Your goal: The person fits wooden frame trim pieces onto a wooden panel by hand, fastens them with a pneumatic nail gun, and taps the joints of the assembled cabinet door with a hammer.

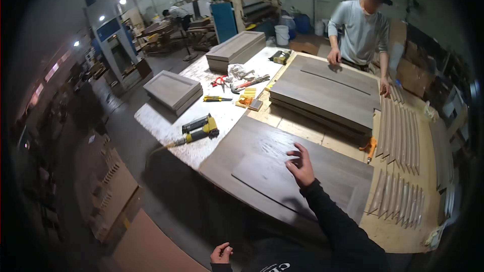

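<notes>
In front of me a grey wood-grain door panel point(247, 146) with a recessed line lies flat on the worktable. My right hand point(301, 166) is over its middle, fingers curved and apart, holding nothing; I cannot tell whether it touches the surface. Low in the view, off the table's near edge, my left hand point(222, 254) is closed with fingers curled; whatever it may hold is hidden. A yellow-and-black nail gun point(201, 130) rests on the white-topped table to the left of the panel. Beyond the panel is a stack of similar grey panels point(322, 90).
Smaller framed panels point(174, 90) are stacked at left, more boxes of panels point(236, 50) behind. A hammer point(250, 84) and red-handled pliers point(218, 81) lie centrally. Curved grey strips point(398, 131) and an orange tool point(369, 148) are at right. A co-worker point(360, 30) stands across the table.
</notes>
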A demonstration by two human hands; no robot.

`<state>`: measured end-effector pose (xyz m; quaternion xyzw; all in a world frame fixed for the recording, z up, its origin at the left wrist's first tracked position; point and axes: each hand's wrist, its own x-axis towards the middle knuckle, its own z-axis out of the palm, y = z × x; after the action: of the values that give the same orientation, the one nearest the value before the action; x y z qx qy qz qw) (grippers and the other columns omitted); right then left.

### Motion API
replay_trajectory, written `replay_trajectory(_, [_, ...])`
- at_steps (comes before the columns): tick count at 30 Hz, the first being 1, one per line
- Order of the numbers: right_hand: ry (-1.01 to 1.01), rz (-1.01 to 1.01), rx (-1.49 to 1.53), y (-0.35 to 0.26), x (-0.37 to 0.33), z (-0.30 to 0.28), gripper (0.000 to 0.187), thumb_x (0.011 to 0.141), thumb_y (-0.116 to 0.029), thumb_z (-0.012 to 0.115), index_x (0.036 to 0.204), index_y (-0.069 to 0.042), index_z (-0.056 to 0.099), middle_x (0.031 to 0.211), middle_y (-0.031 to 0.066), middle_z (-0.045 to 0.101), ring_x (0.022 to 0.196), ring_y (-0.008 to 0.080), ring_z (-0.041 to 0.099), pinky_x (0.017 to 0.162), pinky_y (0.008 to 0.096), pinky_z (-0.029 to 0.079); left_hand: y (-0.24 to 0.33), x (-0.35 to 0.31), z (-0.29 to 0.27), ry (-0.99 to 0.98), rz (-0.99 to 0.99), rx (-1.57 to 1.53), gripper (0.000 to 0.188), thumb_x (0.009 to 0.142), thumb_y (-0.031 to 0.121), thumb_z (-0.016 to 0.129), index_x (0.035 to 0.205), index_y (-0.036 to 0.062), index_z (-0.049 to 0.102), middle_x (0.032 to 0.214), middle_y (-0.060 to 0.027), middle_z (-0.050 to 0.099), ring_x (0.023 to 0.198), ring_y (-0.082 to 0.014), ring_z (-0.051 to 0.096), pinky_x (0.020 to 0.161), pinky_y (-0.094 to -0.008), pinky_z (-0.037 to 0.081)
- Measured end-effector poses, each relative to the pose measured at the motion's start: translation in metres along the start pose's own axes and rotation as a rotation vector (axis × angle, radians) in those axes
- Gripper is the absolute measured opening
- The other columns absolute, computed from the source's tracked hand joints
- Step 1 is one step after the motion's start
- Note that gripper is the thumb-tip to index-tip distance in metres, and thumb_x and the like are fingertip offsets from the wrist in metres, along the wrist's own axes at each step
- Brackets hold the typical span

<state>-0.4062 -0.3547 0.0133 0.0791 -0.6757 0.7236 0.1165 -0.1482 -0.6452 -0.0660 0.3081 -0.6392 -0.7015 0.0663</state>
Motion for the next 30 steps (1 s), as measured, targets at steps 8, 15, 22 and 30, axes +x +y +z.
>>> replay_trajectory(8, [-0.066, 0.365, 0.936, 0.044, 0.176, 0.121, 0.065, 0.084, -0.02, 0.053, 0.141, -0.019, 0.021, 0.111, 0.011, 0.052, 0.087, 0.0172, 0.055, 0.076, 0.0314, 0.045, 0.122, 0.166, -0.006, -0.133, 0.012, 0.09, 0.019, 0.082, 0.009, 0.061, 0.098, -0.0017, 0.063, 0.078, -0.008, 0.065, 0.066, -0.0112, 0.06, 0.062, -0.0237, 0.05])
replay_trajectory(15, [-0.008, 0.348, 1.105, 0.105, 0.284, 0.165, 0.058, 0.086, -0.025, 0.05, 0.14, -0.02, 0.028, 0.107, 0.0123, 0.053, 0.078, 0.0167, 0.054, 0.076, 0.0325, 0.047, 0.268, 0.45, 0.131, -0.555, 0.611, 0.382, 0.022, 0.084, 0.012, 0.059, 0.099, -0.0022, 0.064, 0.082, -0.0088, 0.066, 0.07, -0.0121, 0.061, 0.065, -0.0262, 0.049])
replay_trajectory(22, [0.163, 0.445, 0.744, 0.153, 0.398, 0.194, 0.054, 0.09, -0.03, 0.047, 0.14, -0.021, 0.029, 0.082, 0.0065, 0.06, 0.056, 0.0116, 0.051, 0.062, 0.0307, 0.048, 0.278, 0.695, 0.409, -0.281, 0.939, 1.012, 0.063, 0.064, 0.03, 0.077, 0.117, 0.0065, 0.051, 0.115, -0.0159, 0.05, 0.106, -0.0318, 0.049, 0.088, -0.0402, 0.043])
replay_trajectory(30, [0.212, 0.583, 0.815, 0.204, 0.512, 0.224, 0.06, 0.09, -0.051, 0.036, 0.143, -0.025, 0.021, 0.068, 0.0031, 0.053, 0.042, 0.0078, 0.037, 0.057, 0.0343, 0.049, 0.265, 0.772, 0.461, -0.643, 0.559, 0.427, 0.025, 0.081, 0.029, 0.061, 0.088, 0.0056, 0.066, 0.074, -0.0054, 0.063, 0.07, -0.0178, 0.059, 0.067, -0.0331, 0.047])
